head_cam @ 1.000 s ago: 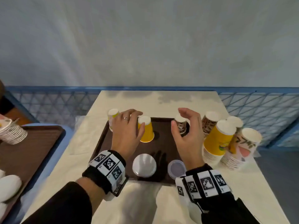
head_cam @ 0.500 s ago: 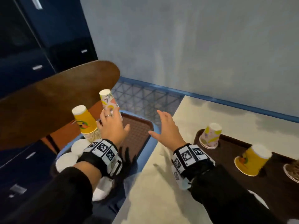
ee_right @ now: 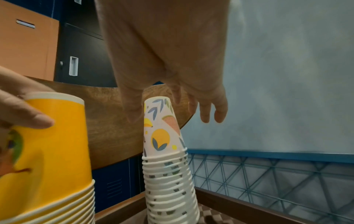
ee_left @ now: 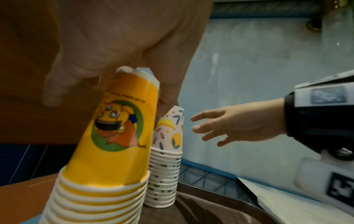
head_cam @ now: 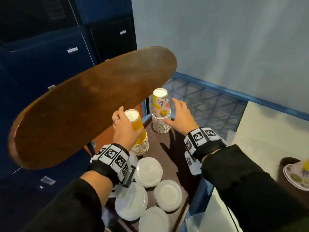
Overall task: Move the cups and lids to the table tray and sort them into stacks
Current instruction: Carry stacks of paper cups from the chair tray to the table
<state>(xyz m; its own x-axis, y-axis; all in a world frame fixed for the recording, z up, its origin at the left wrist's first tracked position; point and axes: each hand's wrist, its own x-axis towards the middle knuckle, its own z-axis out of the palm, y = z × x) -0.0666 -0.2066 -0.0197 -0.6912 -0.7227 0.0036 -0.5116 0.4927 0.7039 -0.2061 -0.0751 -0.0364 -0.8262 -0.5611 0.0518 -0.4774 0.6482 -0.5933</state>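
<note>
The left hand (head_cam: 127,129) curls over the top of the yellow stack (head_cam: 139,137), thumb pressed to the near side of the top cup and fingers round the far side. The right hand (head_cam: 181,115) is spread wide, fingers straight, holding nothing; its thumb lies just beside the rims of the fruit stack (head_cam: 160,113) and its fingers reach past the stack's right side, whether touching I cannot tell. Both stacks stand upside down at the far end of the brown tray (head_cam: 173,148), close together. White lids (head_cam: 167,195) lie scattered at the tray's near end, some hidden under the left wrist. A brown chair back (head_cam: 87,106) looms over the left.
</note>
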